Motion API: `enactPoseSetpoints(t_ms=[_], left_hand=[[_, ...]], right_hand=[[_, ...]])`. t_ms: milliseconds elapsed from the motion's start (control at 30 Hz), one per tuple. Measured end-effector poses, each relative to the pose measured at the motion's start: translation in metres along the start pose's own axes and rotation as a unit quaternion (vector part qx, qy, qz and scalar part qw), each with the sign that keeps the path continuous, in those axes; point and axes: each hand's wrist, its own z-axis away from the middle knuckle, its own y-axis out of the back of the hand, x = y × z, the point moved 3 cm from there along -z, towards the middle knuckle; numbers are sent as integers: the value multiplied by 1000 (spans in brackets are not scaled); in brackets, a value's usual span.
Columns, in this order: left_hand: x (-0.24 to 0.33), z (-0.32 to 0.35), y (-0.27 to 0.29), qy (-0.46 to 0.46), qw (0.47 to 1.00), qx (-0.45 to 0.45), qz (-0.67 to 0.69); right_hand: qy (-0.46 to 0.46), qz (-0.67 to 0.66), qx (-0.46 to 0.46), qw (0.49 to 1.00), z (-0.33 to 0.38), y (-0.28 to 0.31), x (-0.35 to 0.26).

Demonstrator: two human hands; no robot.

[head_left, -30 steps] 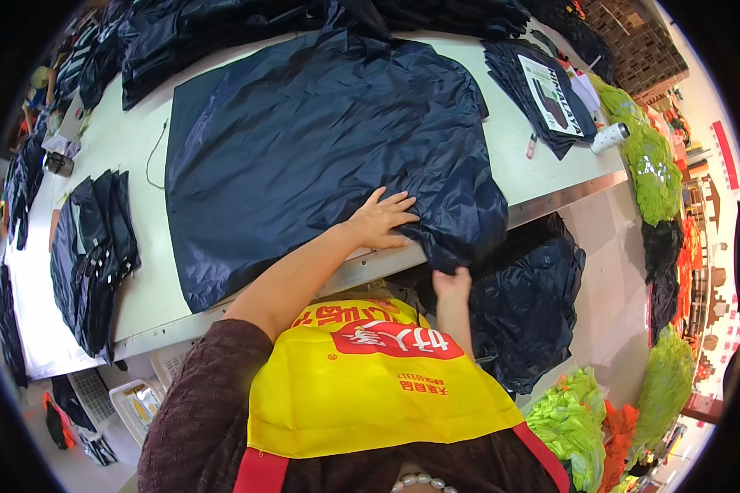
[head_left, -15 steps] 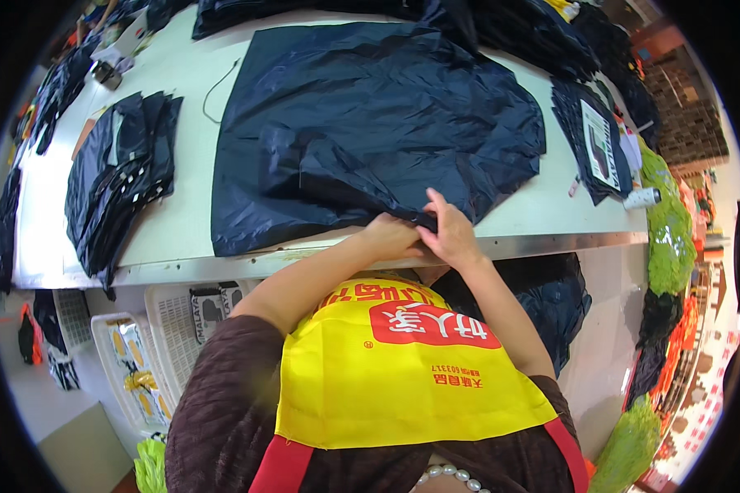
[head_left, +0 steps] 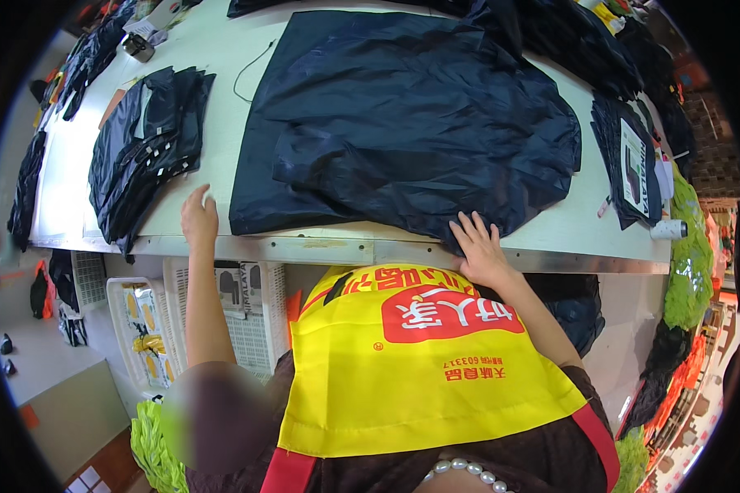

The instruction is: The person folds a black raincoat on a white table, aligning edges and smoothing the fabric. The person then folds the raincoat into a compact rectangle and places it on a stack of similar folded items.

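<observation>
A large piece of dark navy fabric (head_left: 395, 123), shiny and creased, lies spread over the white table (head_left: 222, 148) in front of me. My right hand (head_left: 478, 244) rests flat on its near edge, fingers spread. My left hand (head_left: 199, 218) is off the fabric, above the table's front edge, with its fingers loosely apart and nothing in them. Just beyond that hand sits a stack of folded dark fabric pieces (head_left: 144, 156) with small white tags along one side.
At right, another dark stack (head_left: 621, 164) bears a printed card (head_left: 635, 168), near a white roll (head_left: 668, 230). More dark fabric (head_left: 567, 49) is heaped at the back. Below the table stand white plastic baskets (head_left: 251, 329). A thin cord (head_left: 240, 80) lies left of the fabric.
My hands were together at the fabric's near edge. The left has let go and moved left towards the stack; the right has flattened onto the fabric, whose folded near edge now lies flatter.
</observation>
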Motion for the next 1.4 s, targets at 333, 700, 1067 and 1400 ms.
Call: enactPoseSetpoints(t_ms=[333, 700, 1067, 1400], left_hand=[[98, -13, -42, 30, 884, -28, 465], [117, 73, 23, -278, 954, -74, 85], [147, 37, 22, -248, 937, -244, -19], [178, -52, 29, -192, 938, -168, -233]], right_hand=[[-115, 78, 116, 983, -37, -2, 118], [101, -31, 115, 988, 17, 29, 119], [26, -163, -84, 983, -13, 47, 122], [-140, -242, -16, 960, -56, 96, 150]])
